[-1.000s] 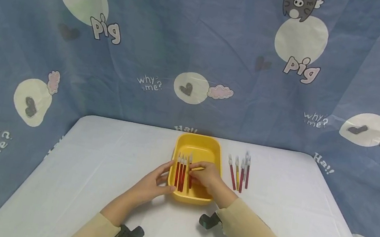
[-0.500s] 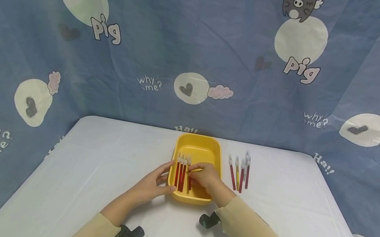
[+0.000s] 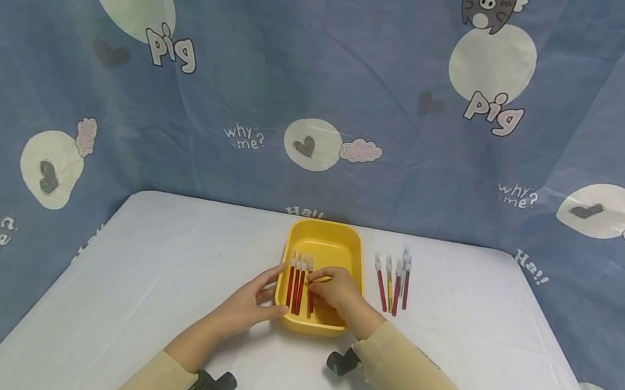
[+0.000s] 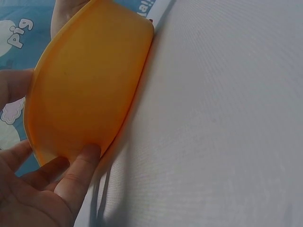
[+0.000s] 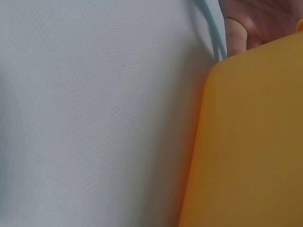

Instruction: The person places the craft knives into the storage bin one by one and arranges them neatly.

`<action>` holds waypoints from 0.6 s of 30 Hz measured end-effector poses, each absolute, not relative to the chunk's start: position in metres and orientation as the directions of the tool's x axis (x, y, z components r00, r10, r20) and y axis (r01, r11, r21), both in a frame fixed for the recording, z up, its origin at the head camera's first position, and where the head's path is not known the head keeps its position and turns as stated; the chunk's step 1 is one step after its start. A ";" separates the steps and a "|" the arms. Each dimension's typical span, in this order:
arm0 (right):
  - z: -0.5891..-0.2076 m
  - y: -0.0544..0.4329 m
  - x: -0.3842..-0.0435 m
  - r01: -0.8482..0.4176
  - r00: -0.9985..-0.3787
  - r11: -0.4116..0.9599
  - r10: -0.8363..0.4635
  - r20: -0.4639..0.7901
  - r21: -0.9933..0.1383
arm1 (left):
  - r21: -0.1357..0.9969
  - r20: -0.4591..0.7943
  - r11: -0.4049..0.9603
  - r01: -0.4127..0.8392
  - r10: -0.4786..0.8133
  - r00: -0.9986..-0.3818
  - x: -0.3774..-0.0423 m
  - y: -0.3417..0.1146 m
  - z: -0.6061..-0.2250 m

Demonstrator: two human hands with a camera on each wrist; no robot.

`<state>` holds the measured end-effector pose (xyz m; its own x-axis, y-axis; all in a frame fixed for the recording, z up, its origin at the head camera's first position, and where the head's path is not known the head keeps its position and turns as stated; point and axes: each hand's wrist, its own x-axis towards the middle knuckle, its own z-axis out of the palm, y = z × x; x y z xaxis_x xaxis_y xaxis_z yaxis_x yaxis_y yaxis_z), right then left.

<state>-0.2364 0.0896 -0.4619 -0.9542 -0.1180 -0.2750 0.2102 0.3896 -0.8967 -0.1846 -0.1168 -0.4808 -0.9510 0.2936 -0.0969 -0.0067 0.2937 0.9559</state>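
Note:
In the head view a yellow tray (image 3: pixel 309 329) stands near the middle of the table. My left hand (image 3: pixel 246 305) holds its near left corner, the thumb at the front rim and fingers along the outer side wall (image 4: pixel 90 80). Inside, several slim red pen-like sticks (image 3: pixel 295 290) with clear caps lie side by side along the left wall. From over the tray my right hand (image 3: pixel 339 291) pinches another red pen-like stick (image 3: pixel 310 304), just right of that row, cap end pointing away. The right wrist view shows mostly the tray's outer wall (image 5: pixel 255 142).
To the tray's right, several more capped pen-like sticks (image 3: pixel 396 295), red ones and a yellow one, lie loosely on the white-covered table (image 3: pixel 166 281). A blue printed curtain (image 3: pixel 233 75) hangs behind the far table edge.
With the pinched stick, my right hand has shifted slightly left, closer to the row, and the stick has slid a little toward the near end. My left hand has stayed at the tray.

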 end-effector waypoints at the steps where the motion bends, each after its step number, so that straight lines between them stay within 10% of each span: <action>1: -0.462 0.089 -0.236 0.211 -0.954 0.385 -0.120 -0.275 -0.899 | 0.956 -0.094 0.292 -0.005 0.294 -0.951 -0.185 -0.117 -0.481; 18: -0.466 0.089 -0.238 0.199 -0.965 0.360 -0.091 -0.246 -0.912 | 0.955 -0.112 0.294 -0.023 0.290 -0.950 -0.185 -0.118 -0.484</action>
